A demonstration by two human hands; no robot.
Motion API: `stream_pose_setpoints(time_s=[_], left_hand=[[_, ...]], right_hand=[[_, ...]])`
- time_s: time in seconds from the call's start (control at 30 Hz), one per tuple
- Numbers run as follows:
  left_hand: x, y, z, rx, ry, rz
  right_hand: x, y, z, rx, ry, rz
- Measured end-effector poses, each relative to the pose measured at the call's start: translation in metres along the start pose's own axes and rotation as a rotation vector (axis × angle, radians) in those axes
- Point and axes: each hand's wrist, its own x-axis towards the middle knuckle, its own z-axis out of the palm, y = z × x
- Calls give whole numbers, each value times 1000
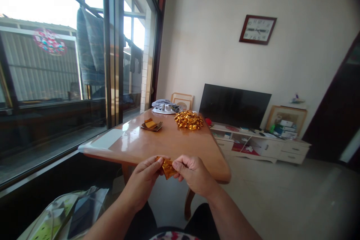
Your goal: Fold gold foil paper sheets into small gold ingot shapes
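Observation:
Between my two hands, just off the near edge of the table (157,140), is a piece of gold foil paper (168,168), partly folded, with a point hanging down. My left hand (147,176) pinches its left side with thumb and fingers. At its right side, my right hand (191,172) grips it the same way. A heap of shiny folded gold foil pieces (188,120) lies at the far right of the tabletop. Left of that heap rests a small stack of flat gold and brown paper sheets (152,124).
Folded cloths (165,107) lie at the table's far end. A television (234,105) stands on a low white cabinet (261,146) beyond. Windows (56,67) run along the left. Low at left are a power strip (53,217) and a dark flat object in clear plastic (84,210).

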Motion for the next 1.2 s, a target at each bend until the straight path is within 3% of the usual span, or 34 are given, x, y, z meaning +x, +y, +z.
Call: stream_pose_setpoints(time_s=[0.23,0.8,1.03,1.2], left_hand=[[3,-8,3,56,81,14],[3,-7,2,204,77,61],[4,2,-1,-8,-22,-33],[7,0,-1,-124,-7,-55]], right_hand=[[-1,-2,3,-75,48,-14],[-4,-8,2,-234,75,-122],[-2,-3,-3,-68,33,-30],[-2,-1,-5,-20,24,4]])
